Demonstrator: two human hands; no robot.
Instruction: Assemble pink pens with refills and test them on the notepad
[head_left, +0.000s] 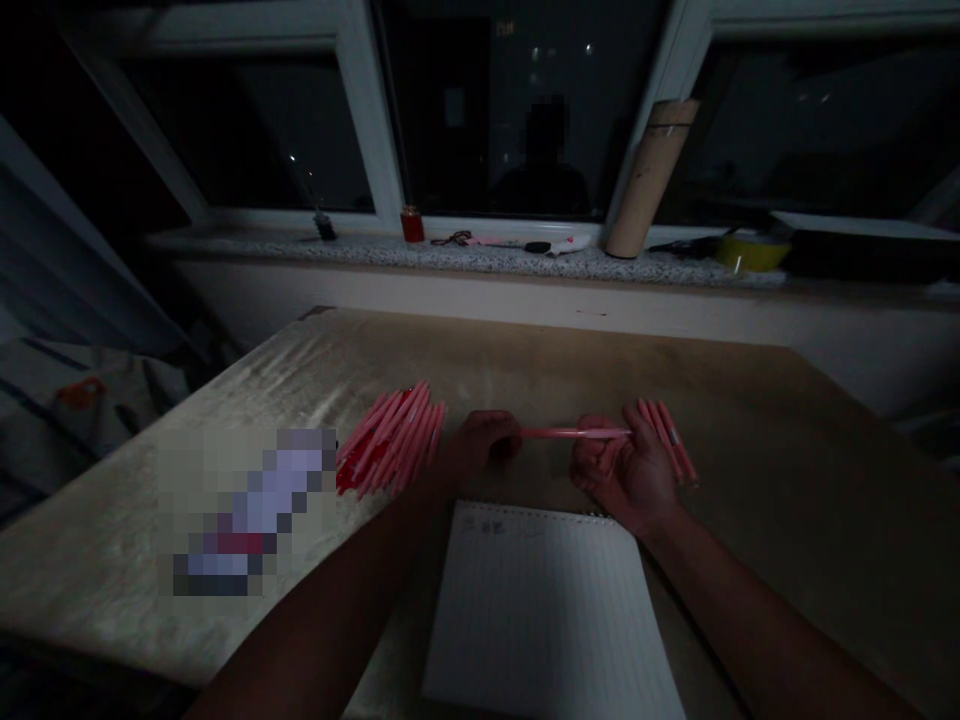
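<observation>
A pink pen (559,433) is stretched level between my two hands, above the far edge of a spiral notepad. Closed fingers of my left hand (487,440) pinch its left end. At the other end, my right hand (634,465) grips the pen near its tip, palm partly turned up and fingers curled. A heap of pink pens (397,440) lies to the left of my left hand, with something red among them. Several more pink pens (667,440) rest side by side just right of my right hand.
The lined notepad (551,610) lies on the table (787,480) between my forearms. At left is a blurred-out item (255,510). On the windowsill behind stand a small red jar (412,224), a tall tan cylinder (651,180) and a yellow tape roll (752,252).
</observation>
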